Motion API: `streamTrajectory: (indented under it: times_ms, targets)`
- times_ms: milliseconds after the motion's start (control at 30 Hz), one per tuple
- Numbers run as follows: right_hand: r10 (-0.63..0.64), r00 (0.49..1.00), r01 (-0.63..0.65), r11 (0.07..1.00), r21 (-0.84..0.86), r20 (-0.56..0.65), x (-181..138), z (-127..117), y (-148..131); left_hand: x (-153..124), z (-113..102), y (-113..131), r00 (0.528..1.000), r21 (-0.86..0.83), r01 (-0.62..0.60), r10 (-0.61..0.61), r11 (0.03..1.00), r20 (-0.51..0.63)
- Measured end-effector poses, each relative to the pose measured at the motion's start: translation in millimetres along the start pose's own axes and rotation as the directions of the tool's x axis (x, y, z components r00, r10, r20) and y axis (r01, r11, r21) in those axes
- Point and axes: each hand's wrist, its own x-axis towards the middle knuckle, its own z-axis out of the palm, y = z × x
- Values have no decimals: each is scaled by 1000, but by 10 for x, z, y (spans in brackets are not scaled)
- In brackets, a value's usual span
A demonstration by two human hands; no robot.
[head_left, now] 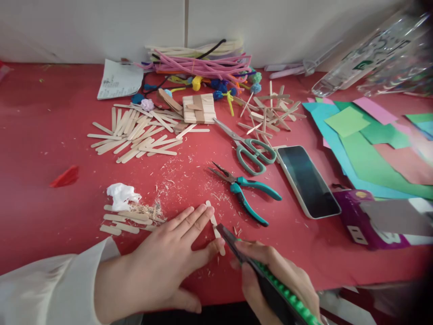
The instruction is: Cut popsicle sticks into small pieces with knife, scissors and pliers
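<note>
My left hand (172, 250) lies low over the red table, fingers stretched out, holding down a wooden craft stick (212, 220). Its fingertips press near the stick's far end and its thumb near the close end. In my right hand (280, 275) is a green and black utility knife (260, 267), fingers wrapped round the handle. The blade tip touches or nearly touches the middle of the stick. Left of my left hand lie cut stick pieces (125, 217), wood shavings (150, 208) and a crumpled white tissue (122, 197).
Teal pliers (248, 186), green-handled scissors (252, 151) and a phone (308, 180) lie beyond my right hand. Behind are loose craft sticks (135, 131), a bundled stack (209, 108) and pink pipe cleaners (203, 63). Coloured paper (365, 149) and a purple item (355, 212) are at right.
</note>
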Motion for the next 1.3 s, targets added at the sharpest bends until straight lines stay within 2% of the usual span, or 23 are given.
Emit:
streamTrajectory:
  times_ms: [133, 267, 333, 400, 500, 567, 600, 700, 767, 867, 1067, 1233, 1300]
  targets:
    - [207, 976, -202, 977, 69, -72, 6, 38, -71, 10, 14, -5, 1000, 4, -16, 16, 1000, -17]
    - [431, 900, -383, 856, 347, -70, -18, 100, -4, 7, 58, -10, 998, 25, -32, 33, 999, -49]
    - [449, 893, -381, 789, 483, -29, -55, 131, 71, 3, 70, -8, 998, 36, -26, 28, 999, -61]
    - [411, 911, -357, 751, 555, 28, -88, 146, 129, -2, 71, -5, 997, 31, -20, 22, 999, -69]
    - [421, 907, -378, 772, 511, 36, -93, 112, 127, -3, 53, -5, 998, 2, -14, 14, 1000, -68]
    - [369, 929, -350, 850, 393, 27, -65, 52, 85, 2, 33, -7, 999, -18, -8, 7, 1000, -51]
    - [296, 954, -296, 898, 324, 50, -47, 15, 68, 6, 22, -6, 999, -25, -2, 1, 1000, -37]
    - [23, 988, -44, 990, 133, 155, -9, -95, 79, 13, 6, -4, 1000, -27, 11, -11, 1000, 5]
    - [-103, 979, 100, 995, 26, 178, 1, -151, 147, 9, 15, -2, 1000, -17, 11, -11, 1000, 3]
    - [-227, 955, 240, 970, -48, 193, 17, -212, 282, -7, 48, -2, 999, 1, 0, 0, 1000, -54]
    - [-324, 872, 372, 926, -65, 367, 62, -317, 357, -15, 87, -14, 997, 45, -13, 16, 999, -72]
    - [-281, 903, 334, 935, -120, 325, 71, -307, 243, -10, 105, -8, 997, 60, -7, 12, 998, -79]
    - [-304, 896, 351, 931, -98, 325, 88, -282, 221, -13, 108, 0, 996, 65, -9, 15, 998, -83]
